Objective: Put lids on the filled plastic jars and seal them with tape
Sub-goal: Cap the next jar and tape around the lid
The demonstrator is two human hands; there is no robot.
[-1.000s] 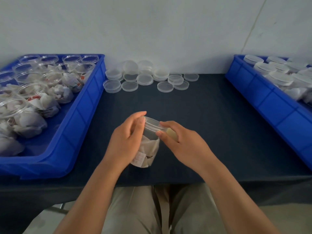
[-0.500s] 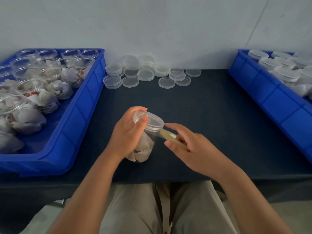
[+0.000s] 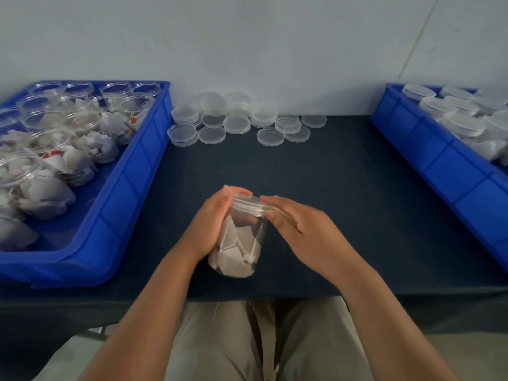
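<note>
Head view, looking down at a table [image 3: 343,193] covered in dark navy cloth, pushed against a plain pale wall [image 3: 247,37]. At the left edge sits a blue tray [image 3: 132,193] of open jars [image 3: 49,144] stuffed with white tea bags. At the right edge, a second blue tray [image 3: 428,160] holds lidded jars [image 3: 453,125]. Loose clear lids [image 3: 236,123] lie scattered along the wall between the trays.

Near the front edge, the left hand [image 3: 211,224] curls its fingers round a filled jar [image 3: 242,243] wearing its lid [image 3: 248,204], tilted away from the person. The right hand [image 3: 305,229] pinches a pale strip of tape [image 3: 284,215] at the lid's rim between thumb and forefinger. Beige trousers [image 3: 220,339] show below the table.
</note>
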